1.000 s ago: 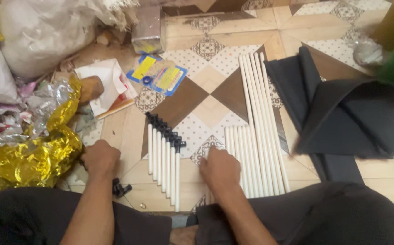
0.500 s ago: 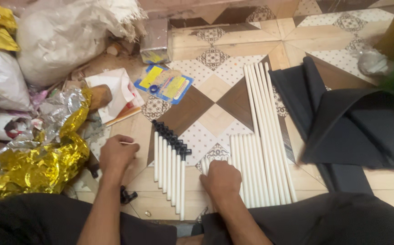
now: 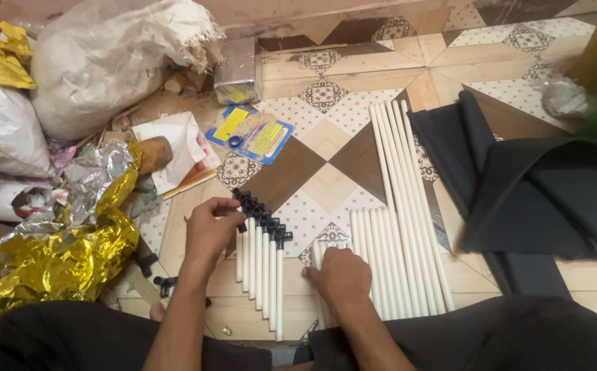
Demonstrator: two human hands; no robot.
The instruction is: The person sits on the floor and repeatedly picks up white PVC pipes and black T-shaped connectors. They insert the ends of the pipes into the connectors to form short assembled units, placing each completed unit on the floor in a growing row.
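Fingers of the left hand (image 3: 210, 230) curled over the black plastic connector caps (image 3: 263, 218) topping a row of short white plastic tubes (image 3: 261, 282) on the patterned tile floor (image 3: 326, 137). Beside it, the right hand (image 3: 340, 275) pressed loosely bent fingers on longer white tubes (image 3: 401, 206), near folded black fabric (image 3: 539, 192).

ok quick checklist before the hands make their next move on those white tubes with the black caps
1. Left hand touching the capped tubes at their black connectors: ok.
2. Right hand resting on the plain tubes: ok.
3. Capped tubes lying side by side: ok.
4. Every cap seated fully: cannot tell.
5. Black fabric apart from both hands: ok.
6. Loose black connectors near the left forearm, off the row: ok.
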